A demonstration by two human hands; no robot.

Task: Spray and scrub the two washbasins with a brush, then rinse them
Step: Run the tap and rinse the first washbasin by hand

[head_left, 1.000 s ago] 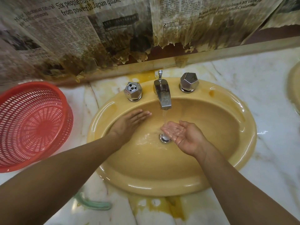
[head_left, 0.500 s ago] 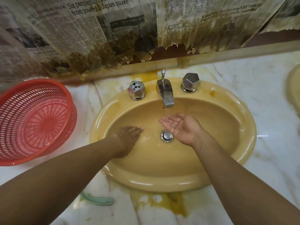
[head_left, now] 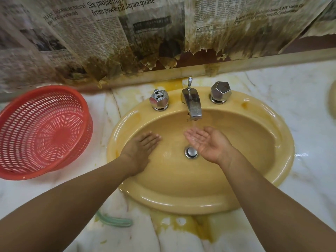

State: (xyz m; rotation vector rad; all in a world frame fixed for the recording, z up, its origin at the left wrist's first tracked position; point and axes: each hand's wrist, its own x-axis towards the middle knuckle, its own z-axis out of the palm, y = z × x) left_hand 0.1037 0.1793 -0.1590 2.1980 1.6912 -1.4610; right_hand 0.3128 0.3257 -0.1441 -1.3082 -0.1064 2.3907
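A yellow oval washbasin (head_left: 263, 155) is set in a white marble counter. Water runs from the chrome tap (head_left: 193, 104) above the drain plug (head_left: 190, 152). My right hand (head_left: 207, 143) is held palm up and cupped under the stream, catching water. My left hand (head_left: 141, 150) lies flat, palm down, with straight fingers on the basin's left inner wall. Two chrome knobs, a left one (head_left: 159, 99) and a right one (head_left: 220, 91), flank the tap. A sliver of a second basin (head_left: 332, 102) shows at the right edge. No brush head or spray bottle is in view.
A red plastic basket (head_left: 43, 131) stands on the counter left of the basin. A pale green handle (head_left: 116, 221) lies at the counter's front, partly under my left arm. Stained, torn newspaper (head_left: 127, 33) covers the wall behind. Yellow stains mark the marble (head_left: 190, 228).
My left hand slid down the basin's left wall and back up a little. My right hand stayed cupped under the running water. The camera shifted slightly.
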